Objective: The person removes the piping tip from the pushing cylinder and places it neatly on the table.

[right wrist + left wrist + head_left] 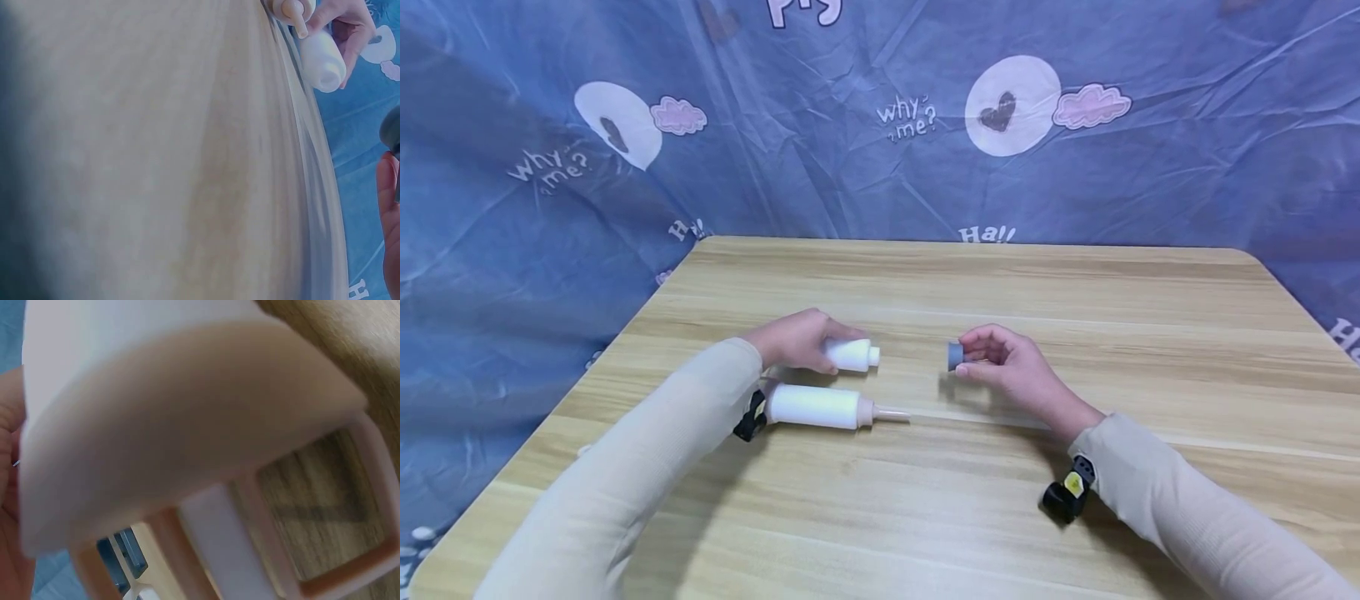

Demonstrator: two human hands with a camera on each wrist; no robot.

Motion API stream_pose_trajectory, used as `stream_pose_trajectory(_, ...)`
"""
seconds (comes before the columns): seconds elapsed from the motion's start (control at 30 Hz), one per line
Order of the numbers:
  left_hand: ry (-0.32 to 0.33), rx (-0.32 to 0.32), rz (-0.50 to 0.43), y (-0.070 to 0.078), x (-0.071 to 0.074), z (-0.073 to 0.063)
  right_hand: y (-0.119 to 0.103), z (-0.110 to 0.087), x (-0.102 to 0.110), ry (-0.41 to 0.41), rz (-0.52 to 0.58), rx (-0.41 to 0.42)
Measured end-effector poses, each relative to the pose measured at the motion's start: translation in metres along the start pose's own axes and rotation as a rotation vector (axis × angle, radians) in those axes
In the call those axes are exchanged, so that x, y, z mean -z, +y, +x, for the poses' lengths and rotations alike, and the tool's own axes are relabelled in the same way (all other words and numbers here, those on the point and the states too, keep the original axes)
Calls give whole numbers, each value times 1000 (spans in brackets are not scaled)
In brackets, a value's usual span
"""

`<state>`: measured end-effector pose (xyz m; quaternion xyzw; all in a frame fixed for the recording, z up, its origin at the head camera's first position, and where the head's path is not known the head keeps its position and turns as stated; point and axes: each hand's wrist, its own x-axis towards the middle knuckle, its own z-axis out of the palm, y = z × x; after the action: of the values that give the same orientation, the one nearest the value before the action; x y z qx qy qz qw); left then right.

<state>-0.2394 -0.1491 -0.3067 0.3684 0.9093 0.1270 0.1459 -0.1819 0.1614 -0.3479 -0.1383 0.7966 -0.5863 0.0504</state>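
Note:
My left hand (pixel 797 340) grips a small white bottle (pixel 852 355) from above, its bare narrow neck pointing right. Between the thumb and fingers of my right hand (pixel 1015 364) is a short grey cap (pixel 955 356), held apart from the bottle with a gap between them. Just in front of the bottle lies a white syringe-like dispenser (pixel 817 407) with a pinkish tapered nozzle, also pointing right. The left wrist view is filled by its pinkish end with a loop-shaped handle (pixel 381 481). In the right wrist view the bottle (pixel 322 59) tilts below the left fingers.
Both hands work over a light wood-grain table (pixel 925 517). Behind it and along its left side hangs a blue printed cloth (pixel 850 183). Black wrist cameras (pixel 1063 500) sit on both cuffs, the left one right beside the dispenser's rear end.

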Motion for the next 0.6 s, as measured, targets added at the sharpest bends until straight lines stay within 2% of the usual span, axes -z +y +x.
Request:
stream_pose_trajectory(0.27, -18, 16, -8, -2, -1, -2, 1, 0, 1, -6, 8, 5)
stream_pose_trajectory(0.6, -30, 76, -62, -3, -2, -1, 2, 1, 1, -14, 0, -1)
